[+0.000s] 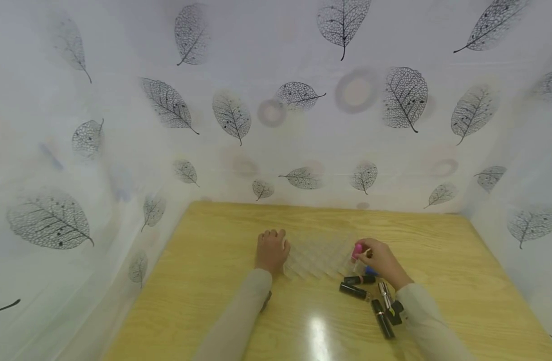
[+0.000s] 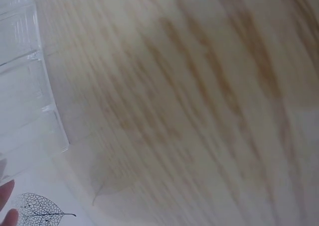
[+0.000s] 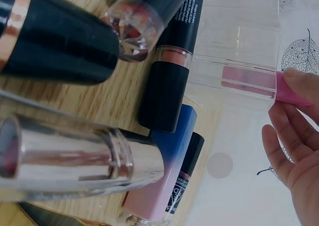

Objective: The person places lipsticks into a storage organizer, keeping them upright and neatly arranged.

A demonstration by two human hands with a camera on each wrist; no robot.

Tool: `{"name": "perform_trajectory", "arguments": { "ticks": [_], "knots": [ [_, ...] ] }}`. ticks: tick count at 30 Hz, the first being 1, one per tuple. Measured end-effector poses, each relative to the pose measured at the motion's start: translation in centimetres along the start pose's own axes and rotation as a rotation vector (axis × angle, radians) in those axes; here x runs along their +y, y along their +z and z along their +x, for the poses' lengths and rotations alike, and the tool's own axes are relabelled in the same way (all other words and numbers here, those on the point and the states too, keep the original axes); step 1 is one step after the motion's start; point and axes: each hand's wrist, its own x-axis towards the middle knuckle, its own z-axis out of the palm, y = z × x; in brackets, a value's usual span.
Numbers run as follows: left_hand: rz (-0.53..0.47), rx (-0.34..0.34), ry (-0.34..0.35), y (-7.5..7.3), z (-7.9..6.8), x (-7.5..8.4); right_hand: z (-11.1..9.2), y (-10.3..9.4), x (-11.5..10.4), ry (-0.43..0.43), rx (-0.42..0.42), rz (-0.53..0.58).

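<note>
A clear, slanted-compartment organizer (image 1: 318, 255) lies on the wooden table between the hands. My right hand (image 1: 380, 258) pinches a pink lip tube (image 1: 357, 248) at the organizer's right end. In the right wrist view, the tube's pink body (image 3: 246, 80) shows through the clear compartment wall, and its outer end sits between thumb and fingers. At the organizer's left end is my left hand (image 1: 272, 250), thumb along the edge and fingers stretched forward. Two of its fingertips (image 2: 9, 217) show beside the clear plastic in the left wrist view.
Near the right hand lie several black lip tubes (image 1: 353, 291), a silver lipstick (image 1: 385, 295) and a blue-to-pink box-shaped tube (image 3: 172, 151). A dark object (image 1: 266, 301) is partly hidden by the left forearm. Leaf-printed white sheeting (image 1: 276, 145) surrounds the table (image 1: 221, 225).
</note>
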Motion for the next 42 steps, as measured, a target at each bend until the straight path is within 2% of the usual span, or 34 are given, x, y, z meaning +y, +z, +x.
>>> {"name": "perform_trajectory", "arguments": {
  "ticks": [6,13,19,24,31,38,42],
  "knots": [
    [0.017,0.000,0.004,0.0,0.0,0.1,0.1,0.2,0.0,0.003,-0.018,-0.028],
    [0.020,0.013,0.009,-0.2,0.1,0.1,0.2,0.3,0.2,-0.022,-0.001,-0.067],
    [0.013,-0.005,0.002,-0.2,0.1,0.1,0.2,0.2,0.1,-0.030,0.005,-0.070],
    [0.011,-0.030,-0.006,-0.1,0.1,0.1,-0.4,-0.6,-0.4,-0.051,0.042,-0.101],
    [0.000,-0.042,-0.017,-0.6,0.1,0.2,-2.0,-2.4,-1.8,-0.104,0.109,-0.211],
    [-0.008,-0.067,-0.022,-0.9,0.1,0.3,-4.9,-3.7,-2.7,-0.177,0.162,-0.296],
    [-0.017,-0.090,-0.028,-0.9,0.1,0.3,-6.5,-4.1,-2.6,-0.179,0.175,-0.336]
  ]
}}
